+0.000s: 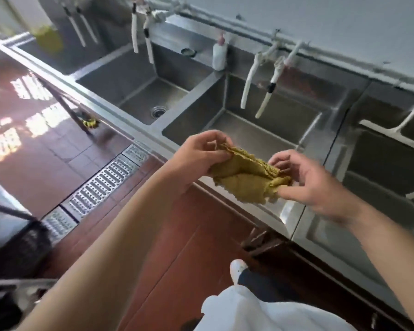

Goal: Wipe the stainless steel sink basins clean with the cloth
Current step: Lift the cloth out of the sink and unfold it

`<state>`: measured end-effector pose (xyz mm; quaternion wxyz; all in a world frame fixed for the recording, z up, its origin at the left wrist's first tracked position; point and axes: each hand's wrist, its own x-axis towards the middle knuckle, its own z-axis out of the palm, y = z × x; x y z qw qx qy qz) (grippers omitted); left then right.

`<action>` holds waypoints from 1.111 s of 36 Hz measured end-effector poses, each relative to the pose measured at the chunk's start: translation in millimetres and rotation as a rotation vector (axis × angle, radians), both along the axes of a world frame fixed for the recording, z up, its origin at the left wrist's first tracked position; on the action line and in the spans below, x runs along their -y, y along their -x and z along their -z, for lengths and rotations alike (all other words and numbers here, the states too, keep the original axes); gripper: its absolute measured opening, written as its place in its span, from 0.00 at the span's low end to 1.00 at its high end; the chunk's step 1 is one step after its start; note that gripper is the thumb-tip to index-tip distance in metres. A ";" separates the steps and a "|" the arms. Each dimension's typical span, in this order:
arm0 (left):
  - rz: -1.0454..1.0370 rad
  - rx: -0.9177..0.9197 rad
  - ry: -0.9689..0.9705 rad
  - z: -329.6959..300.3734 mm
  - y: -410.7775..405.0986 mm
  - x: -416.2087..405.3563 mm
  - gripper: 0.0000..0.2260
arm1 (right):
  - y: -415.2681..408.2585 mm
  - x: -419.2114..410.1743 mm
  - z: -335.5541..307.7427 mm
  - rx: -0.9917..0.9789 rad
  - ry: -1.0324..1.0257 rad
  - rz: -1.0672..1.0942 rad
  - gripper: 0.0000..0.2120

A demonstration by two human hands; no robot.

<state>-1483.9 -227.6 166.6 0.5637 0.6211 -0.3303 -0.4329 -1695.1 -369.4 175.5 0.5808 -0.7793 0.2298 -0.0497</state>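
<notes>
Cloth (247,179) is pinched at both ends, your left hand (201,155) and right hand (308,180) fingers curled on its folded edge, long axis running hand to hand. Directly beyond your fingers lies the nearest basin (261,130), equally near both hands.

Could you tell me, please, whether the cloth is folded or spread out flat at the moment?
Folded: the cloth shows stacked layered edges, pinched between the left hand and right hand above the sink's front rim.
</notes>
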 end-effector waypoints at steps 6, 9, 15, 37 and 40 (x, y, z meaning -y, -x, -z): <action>-0.058 0.045 0.021 1.6 -80.5 -24.6 0.06 | -103.8 1.0 19.6 0.016 -0.712 -0.203 0.24; -0.141 0.004 -0.001 4.1 -120.0 -33.9 0.05 | -166.5 1.5 31.7 -0.026 -0.463 -0.190 0.17; -0.416 0.037 -0.091 -5.2 -198.7 -51.8 0.07 | -295.4 11.5 29.2 0.054 -0.163 -0.295 0.06; -0.510 0.189 0.311 -34.2 -530.0 -234.6 0.06 | -724.3 -111.9 -59.2 0.005 -0.339 -0.719 0.12; -0.396 0.183 0.195 -52.3 -585.9 -267.1 0.14 | -778.0 -139.0 -83.8 0.083 -0.230 -0.660 0.16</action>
